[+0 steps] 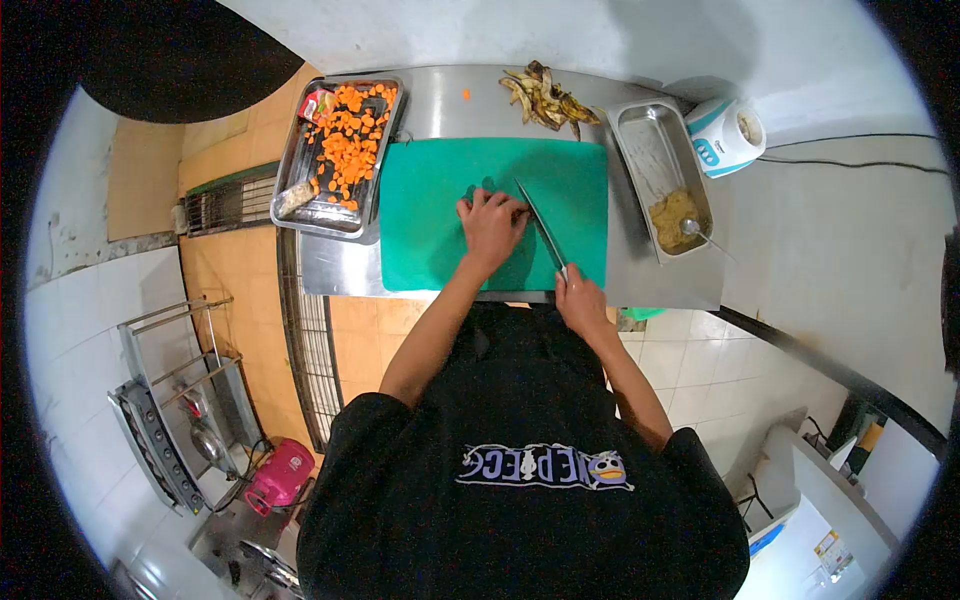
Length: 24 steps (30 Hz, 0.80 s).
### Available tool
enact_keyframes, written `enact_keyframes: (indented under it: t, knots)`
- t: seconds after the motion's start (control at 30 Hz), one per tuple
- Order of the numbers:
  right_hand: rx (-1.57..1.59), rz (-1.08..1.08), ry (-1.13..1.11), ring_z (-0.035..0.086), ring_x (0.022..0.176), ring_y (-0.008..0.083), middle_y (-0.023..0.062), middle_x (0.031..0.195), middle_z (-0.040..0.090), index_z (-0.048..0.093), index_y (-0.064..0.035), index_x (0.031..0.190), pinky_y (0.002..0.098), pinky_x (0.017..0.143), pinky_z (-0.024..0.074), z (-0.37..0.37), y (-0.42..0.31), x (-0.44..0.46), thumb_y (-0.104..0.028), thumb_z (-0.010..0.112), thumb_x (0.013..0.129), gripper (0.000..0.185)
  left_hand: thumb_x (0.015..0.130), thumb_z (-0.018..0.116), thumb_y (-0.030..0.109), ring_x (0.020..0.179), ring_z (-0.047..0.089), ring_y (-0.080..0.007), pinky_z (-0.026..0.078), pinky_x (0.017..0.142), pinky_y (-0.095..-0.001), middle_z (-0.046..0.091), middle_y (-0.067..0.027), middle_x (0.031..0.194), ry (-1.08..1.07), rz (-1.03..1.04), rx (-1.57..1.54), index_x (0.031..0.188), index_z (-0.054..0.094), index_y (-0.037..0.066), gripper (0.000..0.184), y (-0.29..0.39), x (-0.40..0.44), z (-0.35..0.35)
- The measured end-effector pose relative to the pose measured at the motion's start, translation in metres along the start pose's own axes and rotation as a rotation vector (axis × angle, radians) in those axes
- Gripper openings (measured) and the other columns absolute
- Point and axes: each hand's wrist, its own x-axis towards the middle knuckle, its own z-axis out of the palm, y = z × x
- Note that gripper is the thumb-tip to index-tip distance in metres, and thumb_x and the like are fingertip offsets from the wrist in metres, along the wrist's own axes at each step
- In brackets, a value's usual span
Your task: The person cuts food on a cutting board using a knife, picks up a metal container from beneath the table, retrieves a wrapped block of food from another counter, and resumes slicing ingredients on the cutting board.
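Observation:
A green cutting board [430, 210] lies on the steel table. My left hand [492, 228] rests on the middle of the board with its fingers bent over a small dark piece [522, 212] at its right side; the rest of what lies under the fingers is hidden. In my right hand [580, 298] is the handle of a knife [540, 225], whose blade points up and to the left across the board, just right of my left hand. Small dark green pieces [487, 184] show beyond the left fingertips.
At the left a metal tray [283, 190] holds sliced carrots [352, 145] and two packets. Brown peels [548, 98] lie behind the board. To the right stand a steel pan [645, 150] with yellowish mash [672, 215] and a spoon, and a white and blue appliance [725, 138].

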Motion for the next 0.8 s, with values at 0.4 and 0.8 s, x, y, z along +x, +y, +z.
enact_keyframes:
  t: [0.4, 0.8]
  knots:
    - [0.058, 0.093, -0.019, 0.067, 0.077, 0.0506, 0.0297, 0.084, 0.069, 0.056, -0.0014, 0.109, 0.0627, 0.072, 0.0533, 0.005, -0.031, 0.034, -0.036, 0.049, 0.104, 0.035, 0.080, 0.078, 0.033, 0.110, 0.057, -0.0266, 0.035, 0.094, -0.0500, 0.074, 0.0019, 0.105, 0.099, 0.018, -0.045, 0.093, 0.079, 0.023, 0.016, -0.008, -0.002, 0.008]
    - [0.915, 0.237, -0.308, 0.042, 0.042, 0.0098, -0.0001, 0.058, 0.044, 0.052, -0.0069, 0.102, 0.0299, 0.039, 0.0358, -0.014, -0.034, 0.022, -0.035, 0.046, 0.108, 0.029, 0.097, 0.054, 0.056, 0.148, 0.026, -0.0346, 0.026, 0.105, -0.0648, 0.036, -0.0046, 0.161, -0.051, 0.219, 0.120, 0.147, 0.053, 0.027, 0.059, -0.006, -0.042, -0.001]
